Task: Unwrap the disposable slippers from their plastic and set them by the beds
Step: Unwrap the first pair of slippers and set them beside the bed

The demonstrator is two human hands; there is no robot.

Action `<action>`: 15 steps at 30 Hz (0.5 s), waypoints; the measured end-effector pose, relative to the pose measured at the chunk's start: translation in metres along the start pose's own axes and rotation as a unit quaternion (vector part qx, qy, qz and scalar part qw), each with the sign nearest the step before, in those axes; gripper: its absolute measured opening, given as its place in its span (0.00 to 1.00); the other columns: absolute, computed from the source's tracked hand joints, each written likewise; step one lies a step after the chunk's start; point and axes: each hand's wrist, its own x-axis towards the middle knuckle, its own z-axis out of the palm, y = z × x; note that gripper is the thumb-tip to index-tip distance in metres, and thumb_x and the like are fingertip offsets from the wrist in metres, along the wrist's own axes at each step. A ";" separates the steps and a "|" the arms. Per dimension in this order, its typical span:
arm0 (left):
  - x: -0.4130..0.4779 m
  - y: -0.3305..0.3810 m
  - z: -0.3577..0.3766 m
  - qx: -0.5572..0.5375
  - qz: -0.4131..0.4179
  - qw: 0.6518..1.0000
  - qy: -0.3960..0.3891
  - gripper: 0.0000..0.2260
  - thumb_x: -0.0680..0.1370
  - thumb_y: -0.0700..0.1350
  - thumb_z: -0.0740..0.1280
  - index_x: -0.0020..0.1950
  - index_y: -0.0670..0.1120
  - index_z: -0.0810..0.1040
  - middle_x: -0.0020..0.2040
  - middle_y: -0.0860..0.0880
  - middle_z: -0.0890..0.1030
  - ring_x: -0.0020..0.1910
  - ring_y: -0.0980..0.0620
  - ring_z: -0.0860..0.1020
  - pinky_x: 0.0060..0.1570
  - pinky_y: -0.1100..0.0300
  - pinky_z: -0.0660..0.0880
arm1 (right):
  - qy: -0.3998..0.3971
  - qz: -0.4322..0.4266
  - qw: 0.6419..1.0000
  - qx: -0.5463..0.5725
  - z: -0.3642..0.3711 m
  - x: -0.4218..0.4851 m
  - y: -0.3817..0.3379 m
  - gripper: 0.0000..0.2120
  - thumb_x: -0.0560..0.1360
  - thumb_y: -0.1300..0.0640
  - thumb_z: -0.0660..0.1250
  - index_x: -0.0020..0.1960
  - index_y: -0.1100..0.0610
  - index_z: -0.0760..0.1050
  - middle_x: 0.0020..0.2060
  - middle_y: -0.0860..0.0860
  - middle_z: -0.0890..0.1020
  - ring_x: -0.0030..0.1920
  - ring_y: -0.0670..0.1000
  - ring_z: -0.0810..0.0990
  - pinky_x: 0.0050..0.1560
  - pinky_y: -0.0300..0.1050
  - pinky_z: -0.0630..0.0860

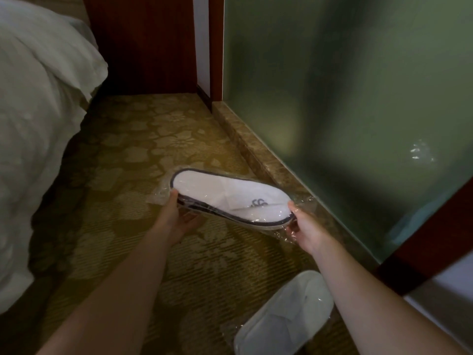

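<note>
A wrapped slipper pack (230, 198) is held in the air over the carpet (122, 190), between the bed (33, 124) at the left edge of the carpet and the frosted glass wall (345, 98) at the right. White slippers with a dark rim are seen through the clear plastic, soles facing each other; a small grey mark is visible on the upper, too blurred to be read. The left hand (179, 221) is placed at the heel end, thumb on top and fingers curled beneath, so that the pack is gripped. The right hand (305, 230) is closed on the toe end, with loose plastic (304, 201) pinched between thumb and fingers. A second pack (284, 316) lies on the carpet near its lower right corner, just beside the right forearm; it appears to be still in plastic, though the light is poor. A stone kerb (256, 149) is seen along the foot of the glass.
</note>
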 end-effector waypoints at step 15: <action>0.009 0.003 -0.028 0.029 0.021 0.997 0.061 0.19 0.78 0.61 0.54 0.48 0.48 0.75 0.45 0.45 0.80 0.42 0.49 0.79 0.40 0.55 0.74 | 0.082 -0.015 0.996 0.022 -0.002 0.002 -0.004 0.22 0.79 0.46 0.56 0.67 0.58 0.68 0.57 0.58 0.78 0.49 0.55 0.76 0.62 0.54 0.75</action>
